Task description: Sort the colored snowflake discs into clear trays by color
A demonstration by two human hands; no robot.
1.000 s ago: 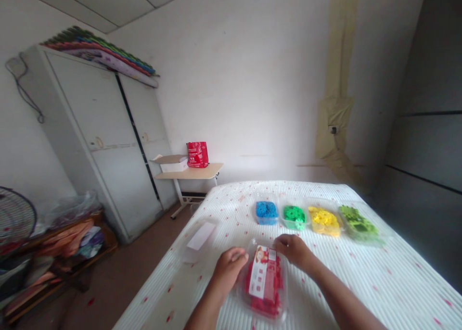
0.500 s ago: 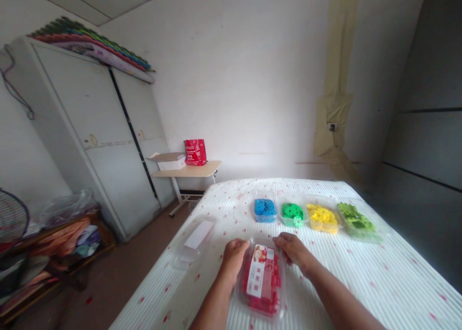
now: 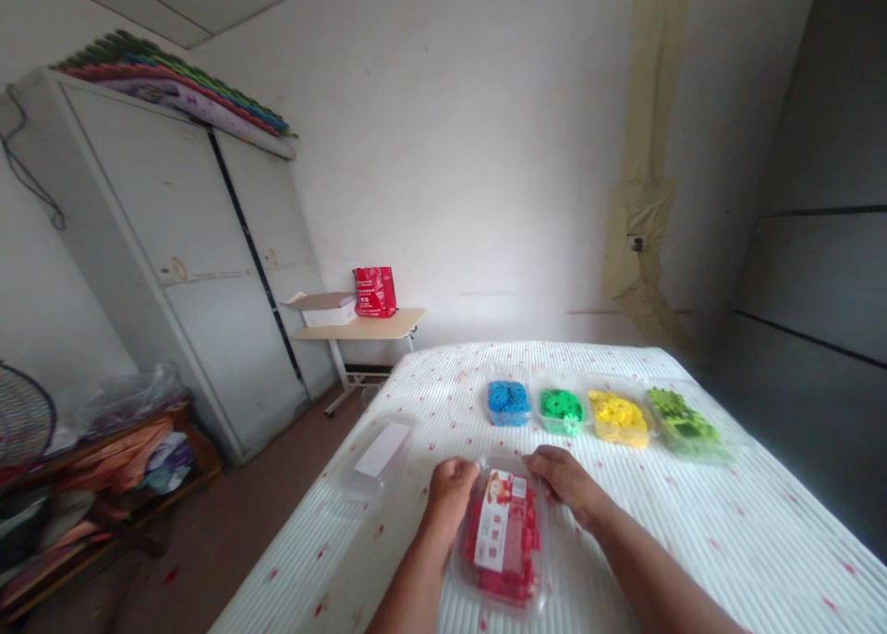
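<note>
A clear plastic box [image 3: 504,537] full of red pieces lies on the bed directly in front of me, its lid on and bearing a white and red label. My left hand [image 3: 452,486] grips the box's far left corner between thumb and curled fingers. At the far right corner, my right hand [image 3: 558,475] pinches the rim; some fingertips are hidden. Beyond my hands stand several clear boxes: one of blue pieces [image 3: 508,403], one of green pieces [image 3: 562,411], one of yellow pieces [image 3: 619,419] and one of light green pieces [image 3: 686,421].
A clear plastic lid [image 3: 380,457] with a white label lies on the bed [image 3: 755,523] to the left. Behind are a small table [image 3: 388,325] with a red bag [image 3: 375,292] and a white box [image 3: 329,314]. A grey cabinet [image 3: 187,246] stands left.
Both hands stay on the corners of the red-piece box, with barely any movement. The other boxes and the loose lid have not moved.
</note>
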